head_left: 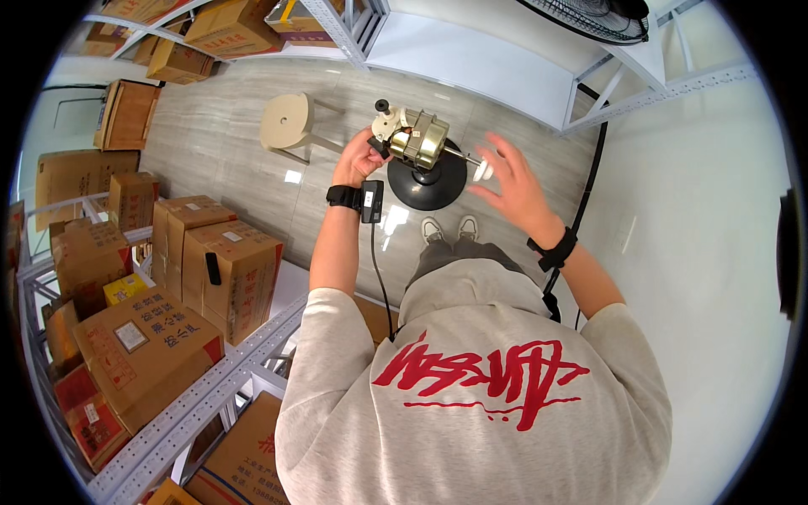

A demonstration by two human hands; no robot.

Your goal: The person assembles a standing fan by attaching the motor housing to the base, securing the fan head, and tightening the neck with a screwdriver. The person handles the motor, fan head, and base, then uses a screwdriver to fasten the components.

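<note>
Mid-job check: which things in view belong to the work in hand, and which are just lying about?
Seemingly in the job:
motor, left hand on it
white cap, right hand open beside it
black base

Apparently lying about:
stool
cartons
fan, upper edge

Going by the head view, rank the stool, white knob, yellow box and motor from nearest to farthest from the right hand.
1. White knob: just left of the right hand.
2. Motor: left of the knob.
3. Stool: left of the motor.
4. Yellow box: far left.
</note>
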